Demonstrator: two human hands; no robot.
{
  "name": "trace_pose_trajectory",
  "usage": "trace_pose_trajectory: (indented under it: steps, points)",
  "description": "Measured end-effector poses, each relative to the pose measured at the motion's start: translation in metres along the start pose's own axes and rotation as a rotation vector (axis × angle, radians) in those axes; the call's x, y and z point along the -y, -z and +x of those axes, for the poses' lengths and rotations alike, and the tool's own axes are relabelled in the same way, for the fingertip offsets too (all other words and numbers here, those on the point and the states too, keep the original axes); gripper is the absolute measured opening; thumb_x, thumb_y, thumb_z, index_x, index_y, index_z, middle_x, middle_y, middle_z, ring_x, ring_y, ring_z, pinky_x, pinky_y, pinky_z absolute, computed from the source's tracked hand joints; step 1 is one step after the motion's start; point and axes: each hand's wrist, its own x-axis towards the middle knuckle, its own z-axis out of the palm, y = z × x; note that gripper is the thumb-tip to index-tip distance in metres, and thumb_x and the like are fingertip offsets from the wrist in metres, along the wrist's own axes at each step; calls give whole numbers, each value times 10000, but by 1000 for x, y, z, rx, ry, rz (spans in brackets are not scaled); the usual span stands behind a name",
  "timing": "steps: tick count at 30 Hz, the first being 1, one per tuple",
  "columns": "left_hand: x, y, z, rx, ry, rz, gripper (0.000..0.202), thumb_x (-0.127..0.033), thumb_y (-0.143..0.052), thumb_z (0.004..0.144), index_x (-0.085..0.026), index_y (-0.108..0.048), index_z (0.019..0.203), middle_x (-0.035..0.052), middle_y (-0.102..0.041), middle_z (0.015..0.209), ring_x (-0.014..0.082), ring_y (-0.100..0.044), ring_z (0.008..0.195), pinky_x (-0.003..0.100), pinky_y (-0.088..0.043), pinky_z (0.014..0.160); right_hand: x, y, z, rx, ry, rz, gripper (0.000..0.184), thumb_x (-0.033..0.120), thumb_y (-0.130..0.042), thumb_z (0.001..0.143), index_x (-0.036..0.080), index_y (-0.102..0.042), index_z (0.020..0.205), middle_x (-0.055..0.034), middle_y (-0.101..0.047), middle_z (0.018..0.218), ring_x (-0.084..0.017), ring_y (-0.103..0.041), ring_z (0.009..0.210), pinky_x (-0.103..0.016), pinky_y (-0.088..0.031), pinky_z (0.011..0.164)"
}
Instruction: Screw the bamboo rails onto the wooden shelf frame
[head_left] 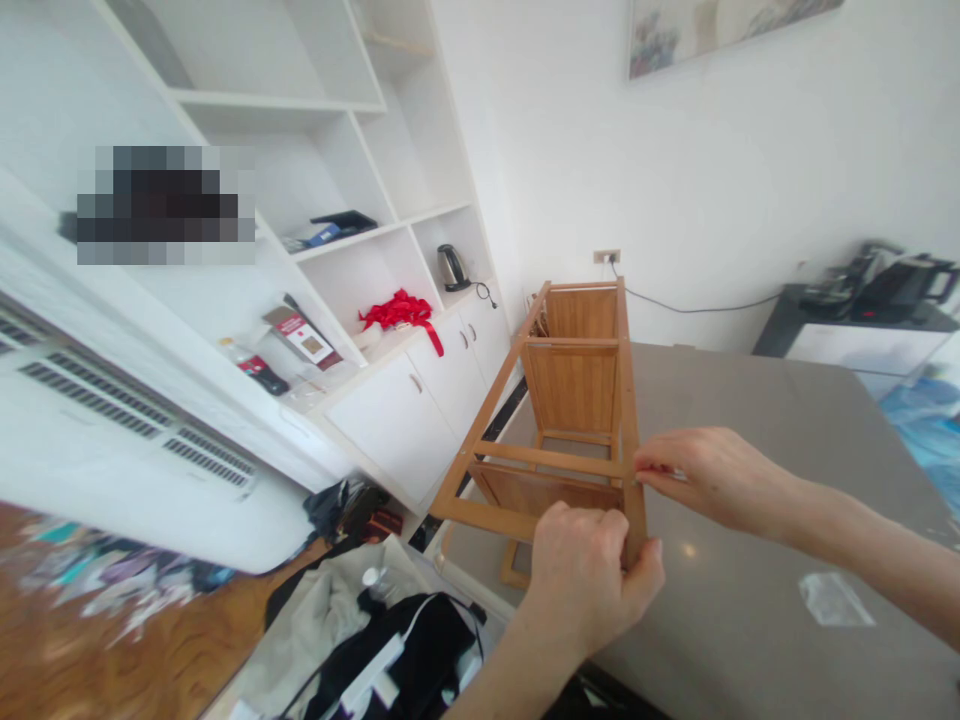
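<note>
A wooden shelf rack [574, 395] with slatted panels and long side rails lies on the grey table [739, 410], stretching away from me. My left hand [581, 565] is wrapped around its near right corner, thumb on the outer side and fingers over the end rail. Farther along the same right side rail, my right hand [697, 470] is closed in a pinch against the wood, close to where a crossbar joins. Whatever sits between those fingertips is hidden or too small to name.
A clear plastic scrap [836, 600] lies on the table at right. Clothes [405, 650] are piled front left. White shelving [337, 105] holds a kettle [452, 268], red ribbon [399, 310] and a cola bottle [262, 372]. A cord [690, 308] runs along the wall.
</note>
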Motion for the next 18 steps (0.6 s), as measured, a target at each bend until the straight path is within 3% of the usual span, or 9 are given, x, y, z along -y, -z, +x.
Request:
trace_pose_trajectory:
  steps: [9,14,18]
  points:
    - [1,0,-2,-11,3,-29,337,-413,-508,867,-170,-572,642,54,-629,610,203,-602,625,333,-258,621,15,-3,1,10,5,-204,243,192,-461,906,183,-627,728,-9,-672,702,-153,-599,635,-267,-226,523]
    - [2,0,-3,-23,5,-61,335,-421,-511,870,-170,-578,658,56,-635,626,201,-597,627,334,-263,625,22,4,3,59,-24,-210,247,204,-478,917,198,-642,732,-9,-680,746,-182,-627,737,-273,-293,575]
    - [3,-1,-3,-24,2,-45,339,-428,-500,875,-174,-568,661,57,-639,639,209,-602,639,345,-275,633,26,8,10,124,-80,-259,237,190,-487,899,212,-671,751,-17,-694,788,-196,-645,738,-273,-272,537]
